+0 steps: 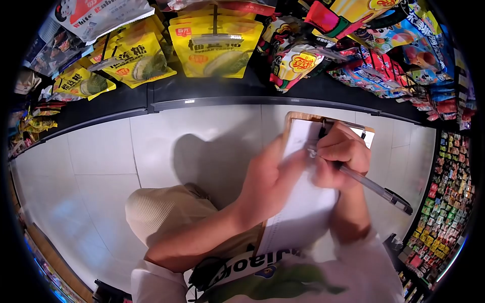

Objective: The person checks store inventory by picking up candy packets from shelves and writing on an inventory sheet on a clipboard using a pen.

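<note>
In the head view, a wooden clipboard (289,119) with a dark clip at its far end lies tilted before my body, with white paper (303,214) on it. My right hand (346,151) is closed around a pen (368,183) with a clear barrel and a black end. The pen slants down to the right, its black end pointing away from the board. Across the clipboard's left edge and the paper lies my left hand (270,177). Its fingers are smeared by motion near the right hand, beside a small pale blurred spot. Faint marks show near the paper's far end.
Yellow durian candy bags (214,48) hang from a dark shelf (202,101) ahead. To their right are lollipop packs (299,65) and blue candy bags (371,76). A White Rabbit bag (103,17) hangs far left. Small packages fill a right-hand rack (439,212) above pale floor tiles (101,146).
</note>
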The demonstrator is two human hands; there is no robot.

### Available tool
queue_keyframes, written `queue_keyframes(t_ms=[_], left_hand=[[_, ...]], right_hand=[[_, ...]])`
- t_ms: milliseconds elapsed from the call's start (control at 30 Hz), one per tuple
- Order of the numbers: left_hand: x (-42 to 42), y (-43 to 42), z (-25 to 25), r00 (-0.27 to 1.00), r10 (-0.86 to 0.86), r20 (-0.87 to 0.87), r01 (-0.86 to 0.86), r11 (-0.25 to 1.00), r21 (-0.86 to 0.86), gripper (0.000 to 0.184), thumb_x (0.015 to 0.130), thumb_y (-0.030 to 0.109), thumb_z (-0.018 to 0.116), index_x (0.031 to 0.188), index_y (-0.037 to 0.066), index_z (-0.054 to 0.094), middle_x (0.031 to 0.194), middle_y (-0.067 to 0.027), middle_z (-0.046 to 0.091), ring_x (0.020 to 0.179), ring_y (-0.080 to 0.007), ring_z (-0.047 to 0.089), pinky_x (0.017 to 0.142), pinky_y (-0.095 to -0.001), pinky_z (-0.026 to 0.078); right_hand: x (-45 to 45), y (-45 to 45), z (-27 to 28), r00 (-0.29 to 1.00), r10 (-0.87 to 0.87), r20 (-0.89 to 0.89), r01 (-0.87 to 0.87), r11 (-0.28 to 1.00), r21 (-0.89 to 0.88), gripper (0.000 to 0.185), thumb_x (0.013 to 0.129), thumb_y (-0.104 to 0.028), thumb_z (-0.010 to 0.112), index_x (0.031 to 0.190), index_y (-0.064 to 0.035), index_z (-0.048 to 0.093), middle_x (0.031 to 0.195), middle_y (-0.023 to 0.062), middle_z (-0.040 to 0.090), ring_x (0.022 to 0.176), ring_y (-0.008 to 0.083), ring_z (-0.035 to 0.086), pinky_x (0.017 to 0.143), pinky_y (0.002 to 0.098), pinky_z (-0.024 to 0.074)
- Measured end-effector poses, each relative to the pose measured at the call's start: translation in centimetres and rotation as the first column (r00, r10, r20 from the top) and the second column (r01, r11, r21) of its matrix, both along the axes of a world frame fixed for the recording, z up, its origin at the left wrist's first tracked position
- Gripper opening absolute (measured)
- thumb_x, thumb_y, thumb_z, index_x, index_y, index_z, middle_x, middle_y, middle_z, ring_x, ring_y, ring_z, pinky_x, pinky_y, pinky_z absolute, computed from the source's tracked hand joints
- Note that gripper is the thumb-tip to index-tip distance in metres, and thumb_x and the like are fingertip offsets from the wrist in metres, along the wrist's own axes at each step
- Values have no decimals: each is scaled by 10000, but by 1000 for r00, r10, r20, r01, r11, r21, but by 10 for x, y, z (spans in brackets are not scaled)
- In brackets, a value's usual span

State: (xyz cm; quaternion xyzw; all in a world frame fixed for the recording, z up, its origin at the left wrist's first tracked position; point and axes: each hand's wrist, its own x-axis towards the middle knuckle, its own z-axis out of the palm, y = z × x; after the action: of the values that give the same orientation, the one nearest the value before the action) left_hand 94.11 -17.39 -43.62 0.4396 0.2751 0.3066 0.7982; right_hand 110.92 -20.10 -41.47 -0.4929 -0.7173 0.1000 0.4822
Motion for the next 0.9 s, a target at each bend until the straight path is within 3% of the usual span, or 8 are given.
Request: queue_keyframes(t_ms=[400, 900], left_hand=[[2, 0, -6, 999, 3, -41, 0, 997, 76, 245, 984, 28, 493, 1221, -23, 527, 996, -12, 634, 882, -35, 562, 770, -209, 474], [5, 3, -4, 998, -24, -51, 25, 999, 22, 210, 990, 44, 505, 1187, -18, 541, 968, -4, 638, 862, -30, 560, 751, -201, 465]], right_hand=[[1, 0, -3, 999, -27, 46, 28, 1000, -14, 207, 763, -111, 744, 752, -58, 545, 604, 52, 553, 482, 191, 461, 473, 291, 378], [4, 1, -4, 998, -31, 55, 32, 999, -26, 188, 770, -97, 736, 756, -57, 552, 623, 53, 562, 491, 198, 472, 485, 299, 385]])
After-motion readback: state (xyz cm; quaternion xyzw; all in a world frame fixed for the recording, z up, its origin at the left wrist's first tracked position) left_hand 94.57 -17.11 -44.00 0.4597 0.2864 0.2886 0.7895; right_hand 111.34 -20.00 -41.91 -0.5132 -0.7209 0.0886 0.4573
